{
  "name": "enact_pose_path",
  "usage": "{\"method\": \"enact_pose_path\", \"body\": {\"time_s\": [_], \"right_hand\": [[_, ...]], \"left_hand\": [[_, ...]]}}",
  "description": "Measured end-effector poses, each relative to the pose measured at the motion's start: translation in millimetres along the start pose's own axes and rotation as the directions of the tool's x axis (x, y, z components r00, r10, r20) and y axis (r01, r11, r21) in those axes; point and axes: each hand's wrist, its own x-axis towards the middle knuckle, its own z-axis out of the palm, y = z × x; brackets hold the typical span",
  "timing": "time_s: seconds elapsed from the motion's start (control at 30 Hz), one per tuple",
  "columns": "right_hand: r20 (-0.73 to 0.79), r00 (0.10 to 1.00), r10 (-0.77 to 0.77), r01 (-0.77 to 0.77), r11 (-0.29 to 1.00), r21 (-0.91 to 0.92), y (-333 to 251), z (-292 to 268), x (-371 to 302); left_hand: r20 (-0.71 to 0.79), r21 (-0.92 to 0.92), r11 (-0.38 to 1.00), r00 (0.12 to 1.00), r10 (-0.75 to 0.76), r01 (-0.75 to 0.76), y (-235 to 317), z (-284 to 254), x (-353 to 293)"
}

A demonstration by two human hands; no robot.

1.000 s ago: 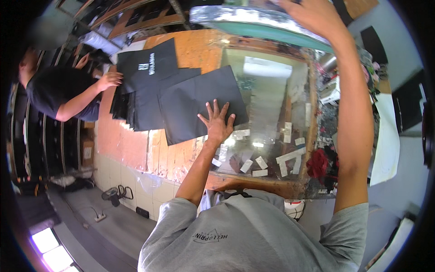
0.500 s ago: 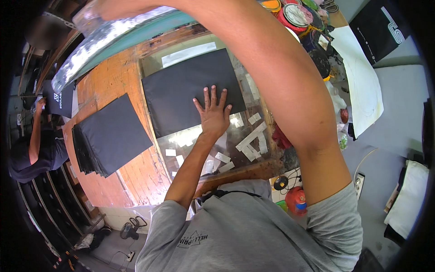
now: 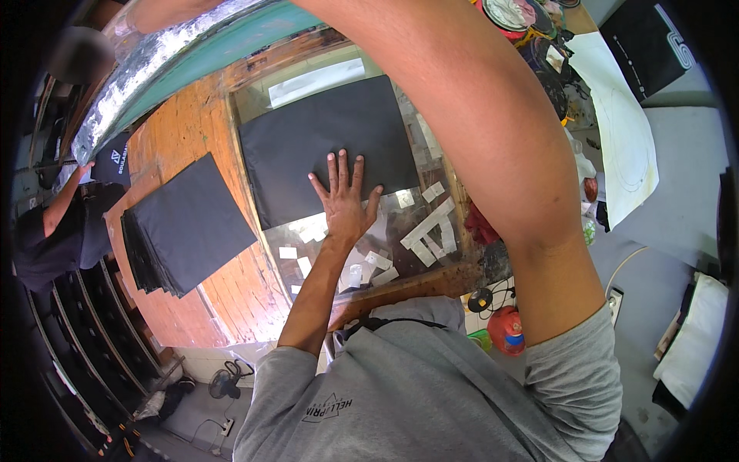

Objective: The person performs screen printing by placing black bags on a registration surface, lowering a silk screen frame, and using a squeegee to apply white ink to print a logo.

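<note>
My left hand (image 3: 343,199) lies flat with fingers spread on the near edge of a black sheet (image 3: 319,138), which could be a flat bag. That sheet rests on a glass panel (image 3: 400,242) set in the wooden table. My right arm reaches across the top of the view to the far left. There my right hand (image 3: 127,29), partly cut off and blurred, grips the edge of a raised screen-printing frame (image 3: 142,73) with a silvery rim and teal face. The frame is tilted up over the far side of the table.
A stack of black sheets (image 3: 188,227) lies on the wooden table (image 3: 250,289) at left. White tape pieces (image 3: 431,223) stick to the glass. Tubs (image 3: 512,14) crowd the far right beside a large white sheet (image 3: 616,138). Another person (image 3: 58,223) stands at far left by racks (image 3: 96,339).
My left hand has slid slightly left along the black sheet, still spread flat. The raised frame and my right hand have shifted a little left as the view moved.
</note>
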Motion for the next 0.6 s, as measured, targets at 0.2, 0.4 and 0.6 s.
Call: {"method": "enact_pose_path", "body": {"time_s": [0.2, 0.4, 0.6], "right_hand": [[-0.046, 0.999, -0.004, 0.005, 1.000, 0.019, 2.6, 8.8, -3.7], [0.182, 0.983, -0.039, 0.026, 0.997, 0.075, 3.6, -9.5, 11.0], [0.261, 0.965, 0.027, -0.021, 0.999, -0.025, -6.9, 2.5, 16.8]], "left_hand": [[-0.001, 0.018, 1.000, 1.000, 0.022, -0.022, -4.1, 1.5, 0.2], [0.032, 0.008, 1.000, 0.999, 0.029, -0.029, -4.7, 3.7, -0.3], [-0.096, -0.328, 0.940, 0.986, -0.133, 0.095, 1.7, -48.2, -4.6]]}}
